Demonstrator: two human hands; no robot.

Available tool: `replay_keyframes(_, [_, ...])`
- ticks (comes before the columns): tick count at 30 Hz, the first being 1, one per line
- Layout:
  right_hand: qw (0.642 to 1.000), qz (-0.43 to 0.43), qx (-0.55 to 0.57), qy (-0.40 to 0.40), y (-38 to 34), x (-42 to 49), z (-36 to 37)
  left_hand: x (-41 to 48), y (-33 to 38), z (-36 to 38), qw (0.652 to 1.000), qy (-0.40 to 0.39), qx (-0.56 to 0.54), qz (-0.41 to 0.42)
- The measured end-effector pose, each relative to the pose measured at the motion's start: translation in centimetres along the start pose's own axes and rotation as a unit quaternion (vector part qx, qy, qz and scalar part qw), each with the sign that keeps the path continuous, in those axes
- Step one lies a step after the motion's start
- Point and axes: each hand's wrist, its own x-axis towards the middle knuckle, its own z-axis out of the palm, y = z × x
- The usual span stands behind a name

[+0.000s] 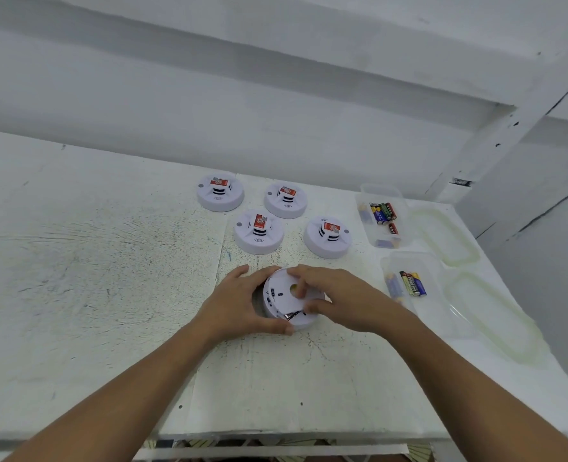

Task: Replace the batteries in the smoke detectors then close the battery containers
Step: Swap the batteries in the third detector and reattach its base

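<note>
A white round smoke detector (284, 300) lies upside down on the white table (92, 261), tilted towards me. My left hand (239, 305) grips its left rim. My right hand (336, 296) rests on its back, fingers at the centre hole and the lower edge, where a metal battery contact shows. Behind it stand several more detectors, face up with red labels, such as the detector (258, 231) directly behind and the detector (327, 236) to its right. A clear container (384, 216) holds several batteries; a nearer clear container (412, 285) holds a few more.
Two clear lids (446, 238) (496, 318) lie to the right of the containers, near the table's right edge. A white wall runs behind the table. The table's front edge is close to me.
</note>
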Motion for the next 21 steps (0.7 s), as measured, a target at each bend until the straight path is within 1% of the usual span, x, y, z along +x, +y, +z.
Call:
replay_keyframes(3, [0.999, -0.012, -0.035, -0.026, 0.0, 0.7, -0.1, 0.0, 0.0, 0.0, 1.000, -0.001, -0.002, -0.002])
replay_keyframes(8, [0.996, -0.024, -0.069, -0.048, 0.1, 1.2, -0.3, 0.0, 0.0, -0.1, 1.000, -0.005, -0.001, -0.008])
replay_keyframes(21, [0.993, -0.052, -0.077, -0.074, 0.8, 1.4, -0.7, 0.1, 0.1, -0.2, 1.000, -0.008, -0.002, 0.007])
